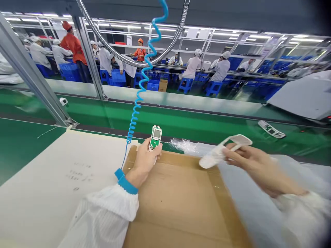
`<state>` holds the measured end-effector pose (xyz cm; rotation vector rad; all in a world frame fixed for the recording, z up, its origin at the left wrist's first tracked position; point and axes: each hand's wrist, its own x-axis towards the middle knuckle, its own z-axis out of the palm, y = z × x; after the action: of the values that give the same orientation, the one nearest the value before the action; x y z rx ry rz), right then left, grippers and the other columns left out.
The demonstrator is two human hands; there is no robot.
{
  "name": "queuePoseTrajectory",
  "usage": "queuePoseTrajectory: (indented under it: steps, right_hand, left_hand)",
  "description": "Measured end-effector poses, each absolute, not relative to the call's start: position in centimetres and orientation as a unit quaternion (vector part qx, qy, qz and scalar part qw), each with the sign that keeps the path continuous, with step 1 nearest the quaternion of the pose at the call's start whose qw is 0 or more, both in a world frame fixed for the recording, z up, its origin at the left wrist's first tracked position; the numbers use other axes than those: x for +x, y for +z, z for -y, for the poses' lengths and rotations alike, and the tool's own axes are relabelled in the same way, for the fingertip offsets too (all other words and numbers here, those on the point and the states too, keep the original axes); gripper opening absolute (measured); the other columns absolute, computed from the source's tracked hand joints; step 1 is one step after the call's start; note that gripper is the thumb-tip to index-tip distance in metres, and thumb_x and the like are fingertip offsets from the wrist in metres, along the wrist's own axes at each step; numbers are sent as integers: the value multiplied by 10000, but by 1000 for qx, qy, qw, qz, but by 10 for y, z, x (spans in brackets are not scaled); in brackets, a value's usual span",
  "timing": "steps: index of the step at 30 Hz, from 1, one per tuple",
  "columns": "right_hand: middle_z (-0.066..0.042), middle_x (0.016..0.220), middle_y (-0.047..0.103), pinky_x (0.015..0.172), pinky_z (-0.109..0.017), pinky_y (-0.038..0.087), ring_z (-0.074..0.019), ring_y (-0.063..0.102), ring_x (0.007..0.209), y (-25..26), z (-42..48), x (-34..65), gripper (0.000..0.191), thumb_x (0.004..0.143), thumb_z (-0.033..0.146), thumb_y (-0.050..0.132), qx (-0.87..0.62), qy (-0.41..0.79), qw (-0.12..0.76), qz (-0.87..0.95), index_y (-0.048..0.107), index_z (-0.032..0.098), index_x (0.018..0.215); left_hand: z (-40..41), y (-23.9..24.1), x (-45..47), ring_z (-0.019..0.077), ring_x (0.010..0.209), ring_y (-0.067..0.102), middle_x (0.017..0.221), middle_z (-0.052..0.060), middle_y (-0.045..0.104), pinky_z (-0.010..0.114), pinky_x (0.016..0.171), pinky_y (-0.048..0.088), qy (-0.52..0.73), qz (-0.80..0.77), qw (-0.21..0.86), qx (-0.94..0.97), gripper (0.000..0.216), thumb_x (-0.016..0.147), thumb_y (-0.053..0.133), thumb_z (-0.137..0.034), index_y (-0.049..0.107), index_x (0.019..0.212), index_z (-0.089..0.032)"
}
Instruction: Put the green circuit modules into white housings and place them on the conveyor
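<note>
Blue curly cord [134, 119] hangs by the left hand [143, 162], fingers tight on a green board [155, 138]; the right hand [249, 165] has fingers shut on a white plastic shell [224, 151].

Two hands show, the left hand [143, 160] around one green circuit board [155, 137] and the right hand [254, 165] around one white plastic shell [222, 151]. Under and beside them are one cardboard sheet [170, 196], one white paper sheet [62, 193], one clear plastic bag [182, 145], one blue wrist strap [126, 181] with one blue coiled cord [134, 117], one metal hose [129, 58], and one more device [271, 129] on one green belt [155, 119]. Beyond are two workers in orange [72, 48], at least six in white [192, 67], two blue stools [185, 84] and one brown box [162, 85].
</note>
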<state>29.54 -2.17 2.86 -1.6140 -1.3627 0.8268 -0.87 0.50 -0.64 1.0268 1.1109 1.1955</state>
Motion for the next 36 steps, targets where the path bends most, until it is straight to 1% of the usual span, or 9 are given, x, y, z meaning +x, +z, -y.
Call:
queuePoseTrajectory:
  steps: [7, 9, 12, 16, 19, 24, 27, 31, 36]
  right_hand:
    - [28, 731, 666, 736, -314, 522, -144, 612, 700, -18, 10, 153, 398, 686, 425, 859, -453, 574, 565, 381, 635, 232, 954]
    - [-5, 899, 713, 756, -304, 518, -150, 629, 790, -26, 13, 146, 373, 743, 415, 825, -428, 578, 563, 407, 657, 234, 1022]
    - [-47, 1286, 657, 882, -340, 518, -205, 625, 1085, -31, 16, 158, 388, 844, 404, 742, -398, 579, 534, 470, 647, 274, 1197]
    - [-45, 1386, 606, 1023, -425, 481, -247, 577, 1240, -32, 18, 180, 434, 904, 416, 672, -361, 604, 512, 493, 583, 318, 1317]
    - [-57, 1235, 683, 1033, -451, 473, -255, 628, 1154, -32, 18, 185, 441, 872, 473, 693, -352, 612, 503, 499, 606, 302, 1270]
    - [-65, 1060, 715, 1047, -477, 456, -256, 672, 1036, -33, 16, 181, 388, 824, 522, 728, -356, 608, 531, 471, 675, 248, 1093]
    - [-72, 1074, 714, 1067, -465, 443, -254, 659, 1068, -37, 14, 182, 401, 812, 494, 753, -385, 591, 539, 461, 679, 232, 1106]
    - [-65, 1165, 708, 1073, -450, 442, -252, 648, 1116, -39, 13, 185, 404, 802, 477, 768, -385, 585, 549, 456, 675, 257, 1129]
    - [-62, 1185, 706, 1047, -443, 457, -260, 637, 1136, -32, 13, 179, 388, 792, 504, 767, -378, 590, 562, 439, 679, 265, 1084]
  left_hand:
    - [-4, -11, -7, 115, 800, 581, 975, 40, 648, 222, 675, 446, 459, -470, 562, 501, 431, 802, 739, -463, 624, 1098, -172]
    - [-2, -10, -5, 127, 843, 597, 1007, 49, 665, 221, 701, 455, 444, -477, 561, 511, 401, 785, 756, -451, 651, 1049, -168]
    - [1, -5, -4, 103, 661, 556, 829, 22, 644, 213, 558, 403, 384, -516, 589, 489, 342, 796, 721, -473, 656, 918, -160]
    - [4, 0, -5, 85, 573, 515, 807, 10, 628, 203, 486, 349, 343, -490, 643, 479, 390, 768, 742, -469, 655, 1008, -175]
    - [0, -4, -5, 98, 647, 547, 880, 30, 656, 199, 541, 384, 352, -455, 647, 501, 411, 783, 730, -479, 657, 1053, -177]
    - [-7, -11, -7, 161, 779, 605, 912, 51, 691, 250, 643, 448, 414, -523, 505, 548, 437, 976, 395, -510, 679, 1052, -186]
    - [-3, -7, -7, 187, 953, 638, 1110, 43, 702, 280, 799, 490, 430, -504, 437, 608, 375, 966, 477, -418, 619, 1265, -241]
    - [8, -4, -2, 197, 1097, 625, 1218, 6, 688, 295, 969, 470, 394, -451, 418, 684, 302, 905, 607, -326, 667, 1196, -273]
    - [17, -9, 6, 227, 1190, 601, 1304, 22, 658, 339, 1030, 456, 369, -471, 352, 719, 356, 961, 521, -382, 620, 1294, -303]
